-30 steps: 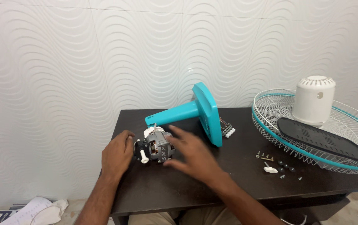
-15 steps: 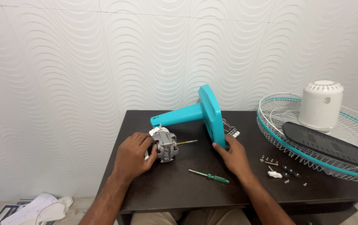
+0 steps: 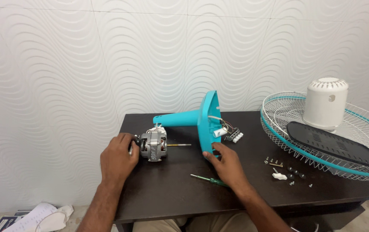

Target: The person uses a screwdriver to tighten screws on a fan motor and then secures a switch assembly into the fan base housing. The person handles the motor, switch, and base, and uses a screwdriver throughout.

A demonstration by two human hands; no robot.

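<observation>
A grey fan motor with a thin shaft pointing right lies on the dark table. My left hand grips its left end. A teal fan base with its neck pointing left lies on its side behind the motor, wires and a white connector block showing at its underside. My right hand rests against the lower rim of that base. A green-handled screwdriver lies on the table just under my right hand.
A wire fan guard with a teal rim lies at the right, carrying a white motor cover and a dark flat panel. Several screws and small parts are scattered beside it. Papers lie on the floor at lower left.
My right hand left the motor and moved right to the teal base's rim. The screwdriver, hidden under that hand before, now lies on the table. My left hand stays on the motor.
</observation>
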